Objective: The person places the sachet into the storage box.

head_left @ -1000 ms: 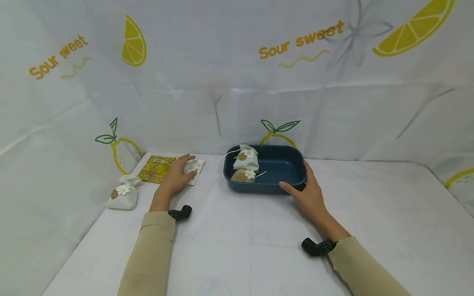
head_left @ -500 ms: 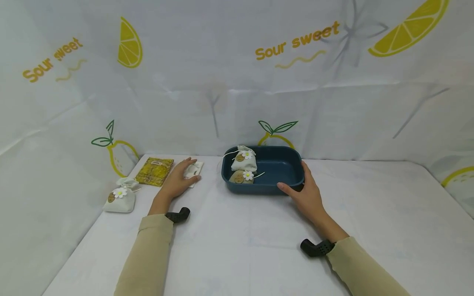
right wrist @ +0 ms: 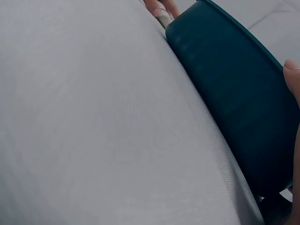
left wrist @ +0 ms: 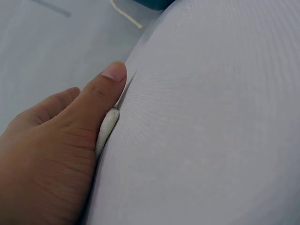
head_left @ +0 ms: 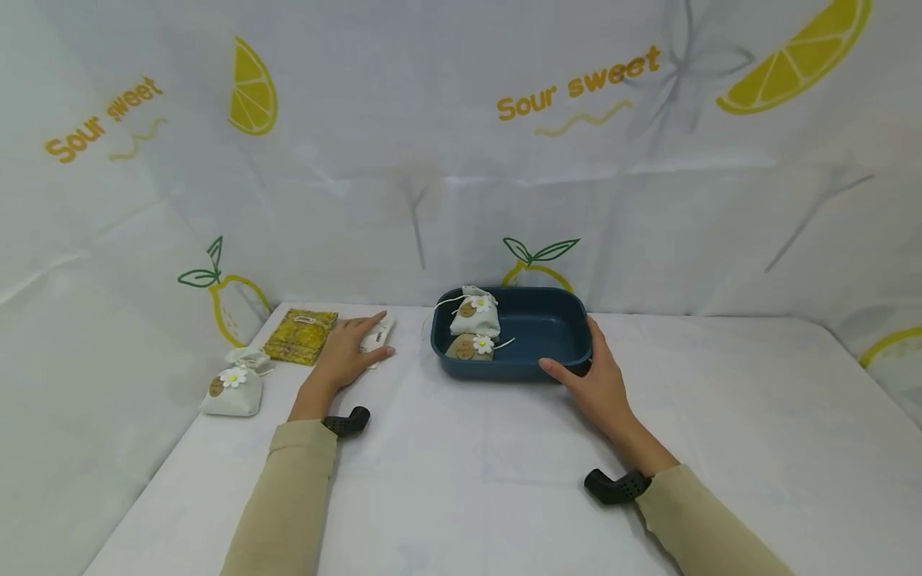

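Observation:
My left hand (head_left: 344,352) lies over a flat white packet (head_left: 377,336), its thumb and fingers extended; the hand covers the packet's left part. In the left wrist view the packet's pale edge (left wrist: 108,129) shows under the thumb. My right hand (head_left: 603,384) grips the right end of a dark blue rectangular basin (head_left: 504,370), thumb at the near rim and fingers around the side. Inside the basin, at its left end, sit a white drawstring pouch (head_left: 475,322) with a daisy and a beige pouch (head_left: 463,348) with another daisy.
Beyond the left hand lies a yellow patterned sachet (head_left: 301,338). A white drawstring pouch (head_left: 234,396) with a daisy stands at the table's left edge. White cloth printed with lemons (head_left: 252,88) hangs behind and to the left of the table (head_left: 461,480).
My left hand has shifted slightly right and toward me over the white packet, its thumb reaching further across. The right hand keeps its grip on the basin. The head view has tilted slightly.

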Tool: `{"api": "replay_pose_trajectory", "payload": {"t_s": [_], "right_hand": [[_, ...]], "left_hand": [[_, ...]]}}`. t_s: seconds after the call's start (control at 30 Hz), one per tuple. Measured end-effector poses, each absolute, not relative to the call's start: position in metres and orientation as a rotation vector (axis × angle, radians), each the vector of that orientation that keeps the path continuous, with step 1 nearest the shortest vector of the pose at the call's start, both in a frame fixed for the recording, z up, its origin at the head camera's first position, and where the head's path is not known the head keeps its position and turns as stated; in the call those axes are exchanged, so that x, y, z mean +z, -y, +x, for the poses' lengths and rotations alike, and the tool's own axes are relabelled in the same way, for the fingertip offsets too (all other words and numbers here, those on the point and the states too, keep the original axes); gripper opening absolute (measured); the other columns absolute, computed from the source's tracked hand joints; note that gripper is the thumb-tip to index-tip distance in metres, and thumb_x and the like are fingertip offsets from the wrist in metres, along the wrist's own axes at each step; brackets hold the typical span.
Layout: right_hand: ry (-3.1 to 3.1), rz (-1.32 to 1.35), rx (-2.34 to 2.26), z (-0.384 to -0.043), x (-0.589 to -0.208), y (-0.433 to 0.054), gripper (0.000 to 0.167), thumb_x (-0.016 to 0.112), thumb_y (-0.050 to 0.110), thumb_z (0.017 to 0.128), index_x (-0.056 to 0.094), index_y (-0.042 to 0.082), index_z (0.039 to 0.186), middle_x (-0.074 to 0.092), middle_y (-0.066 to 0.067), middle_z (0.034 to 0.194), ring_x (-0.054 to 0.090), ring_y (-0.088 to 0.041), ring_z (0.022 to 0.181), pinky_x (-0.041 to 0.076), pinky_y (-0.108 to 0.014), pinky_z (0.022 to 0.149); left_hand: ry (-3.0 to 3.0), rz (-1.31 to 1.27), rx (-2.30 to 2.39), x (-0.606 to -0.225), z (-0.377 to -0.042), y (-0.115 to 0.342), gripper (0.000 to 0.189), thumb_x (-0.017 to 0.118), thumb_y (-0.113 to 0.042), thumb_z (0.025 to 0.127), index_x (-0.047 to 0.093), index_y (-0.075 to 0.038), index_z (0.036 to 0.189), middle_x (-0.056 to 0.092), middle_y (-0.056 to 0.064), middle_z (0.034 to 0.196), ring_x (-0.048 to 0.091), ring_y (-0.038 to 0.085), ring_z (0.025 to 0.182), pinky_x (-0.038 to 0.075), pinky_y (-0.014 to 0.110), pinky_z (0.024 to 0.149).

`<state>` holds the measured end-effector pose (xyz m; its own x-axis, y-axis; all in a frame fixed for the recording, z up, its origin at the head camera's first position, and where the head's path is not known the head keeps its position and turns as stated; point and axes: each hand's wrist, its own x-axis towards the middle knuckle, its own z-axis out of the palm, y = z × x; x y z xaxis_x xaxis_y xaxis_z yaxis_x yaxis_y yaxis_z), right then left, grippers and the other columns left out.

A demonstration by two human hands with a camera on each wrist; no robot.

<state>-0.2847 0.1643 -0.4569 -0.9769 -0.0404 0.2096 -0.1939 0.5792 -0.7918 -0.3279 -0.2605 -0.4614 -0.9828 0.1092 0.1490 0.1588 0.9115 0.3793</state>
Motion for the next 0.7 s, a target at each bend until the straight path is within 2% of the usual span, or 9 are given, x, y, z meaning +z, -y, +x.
{"api": "replay_pose_trajectory", "payload": {"t_s": [0.1,0.2,0.4,0.7], "right_hand": [[2.644,0.191,1.356,-0.2835,-0.4571,-0.1644,0.109,0.073,0.050,0.089,0.004,0.015,0.165,0.012,-0.012,0.171,0.016,-0.039,0.157,0.021,-0.066,0.122],[2.654,0.183,1.351,-0.2839,-0.4563,-0.1640,0.109,0.073,0.051,0.088,0.003,0.016,0.165,0.013,-0.012,0.171,0.017,-0.039,0.157,0.021,-0.066,0.122],[2.650,0.183,1.350,-0.2834,-0.4533,-0.1639,0.109,0.073,0.051,0.089,0.003,0.015,0.165,0.013,-0.013,0.171,0.017,-0.040,0.157,0.021,-0.066,0.123],[2.650,0.182,1.357,-0.2835,-0.4532,-0.1641,0.109,0.073,0.051,0.088,0.004,0.014,0.165,0.013,-0.013,0.171,0.017,-0.039,0.157,0.021,-0.065,0.123]], "left_hand": [[2.961,-0.222,-0.698,-0.4620,-0.3271,0.2608,0.075,0.066,-0.051,0.095,0.033,-0.030,0.159,0.034,0.021,0.162,0.032,0.044,0.149,0.030,0.065,0.119],[2.964,-0.215,-0.808,-0.4628,-0.3267,0.2612,0.069,0.066,-0.048,0.096,0.040,-0.029,0.157,0.033,0.020,0.161,0.035,0.044,0.148,0.033,0.064,0.118],[2.914,-0.225,-0.826,-0.4641,-0.3273,0.2606,0.056,0.067,-0.043,0.096,0.056,-0.020,0.145,0.047,0.016,0.150,0.047,0.040,0.139,0.040,0.059,0.114],[2.833,-0.205,-0.850,-0.4626,-0.3241,0.2601,0.050,0.074,-0.036,0.093,0.064,-0.015,0.137,0.057,0.015,0.141,0.053,0.039,0.134,0.043,0.057,0.113]]}}
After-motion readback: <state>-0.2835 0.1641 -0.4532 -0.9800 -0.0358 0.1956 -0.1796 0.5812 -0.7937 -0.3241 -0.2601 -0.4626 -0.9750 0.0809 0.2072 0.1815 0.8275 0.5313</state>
